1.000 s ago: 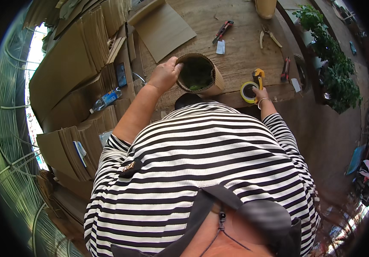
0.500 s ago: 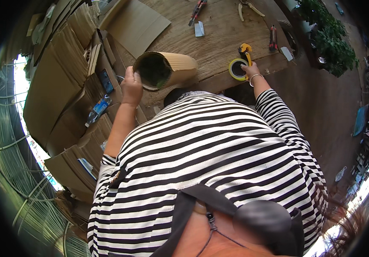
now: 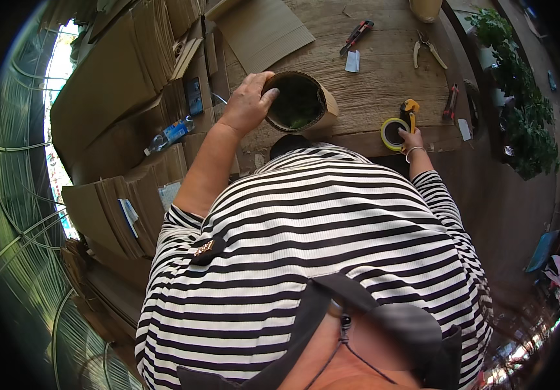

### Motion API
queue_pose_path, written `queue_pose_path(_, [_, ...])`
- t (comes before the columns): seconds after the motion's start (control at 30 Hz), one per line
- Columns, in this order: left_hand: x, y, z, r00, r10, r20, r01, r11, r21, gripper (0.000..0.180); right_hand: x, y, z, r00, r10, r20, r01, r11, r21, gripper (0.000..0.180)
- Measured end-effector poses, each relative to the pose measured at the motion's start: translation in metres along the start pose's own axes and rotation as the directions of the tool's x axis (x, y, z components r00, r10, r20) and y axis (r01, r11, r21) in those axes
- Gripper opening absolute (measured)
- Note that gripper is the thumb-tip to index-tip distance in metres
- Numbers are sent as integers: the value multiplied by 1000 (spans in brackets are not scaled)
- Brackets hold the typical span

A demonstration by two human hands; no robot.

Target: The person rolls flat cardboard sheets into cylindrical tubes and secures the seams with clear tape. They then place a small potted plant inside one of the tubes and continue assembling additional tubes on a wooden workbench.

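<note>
A corrugated cardboard tube (image 3: 330,109) stands on the wooden table close to my body, its open end facing up and something dark green inside. My left hand (image 3: 246,105) grips its left rim, with the fingers along the edge and the thumb near the opening. To the right, by the table's front edge, my right hand (image 3: 412,140) is closed round a yellow tape dispenser (image 3: 410,109) that carries a roll of tape. The fingertips of that hand partly hide behind the roll.
A flat cardboard sheet (image 3: 263,34) lies behind the tube. Farther back are a utility knife (image 3: 356,38), pruning shears (image 3: 427,50) and a second red-black knife (image 3: 450,102). Cardboard stacks (image 3: 107,84), a phone (image 3: 193,96) and a water bottle (image 3: 169,135) are on the left; leafy greens (image 3: 520,117) stand right.
The tube has tipped from leaning toward the left to more upright. My left hand has come farther over its rim. The whole view has shifted, and the right hand keeps the tape dispenser.
</note>
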State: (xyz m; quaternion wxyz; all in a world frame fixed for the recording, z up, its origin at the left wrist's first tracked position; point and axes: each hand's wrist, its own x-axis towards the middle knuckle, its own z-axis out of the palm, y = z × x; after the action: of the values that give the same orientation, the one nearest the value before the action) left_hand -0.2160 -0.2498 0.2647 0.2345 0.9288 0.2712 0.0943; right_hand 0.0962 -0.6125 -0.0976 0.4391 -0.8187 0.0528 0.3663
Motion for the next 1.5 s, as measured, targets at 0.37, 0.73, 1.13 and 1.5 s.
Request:
queue_pose_path(0.37, [-21, 52, -14, 892, 273, 361, -173, 943, -286, 35, -29, -33, -2, 994, 103, 35, -100, 993, -67, 51])
queue_pose_path(0.73, [53, 46, -15, 827, 561, 43, -563, 823, 80, 27, -53, -53, -3, 997, 75, 12, -74, 994, -82, 51])
queue_pose_path(1.13, [83, -4, -6, 981, 138, 136, -132, 990, -51, 23, -61, -58, -5, 995, 65, 72, -63, 998, -30, 48])
queue_pose_path(1.5, [78, 6, 10, 993, 38, 115, -12, 975, -222, 40, -28, -39, -6, 991, -121, 56, 119, 992, 32, 55])
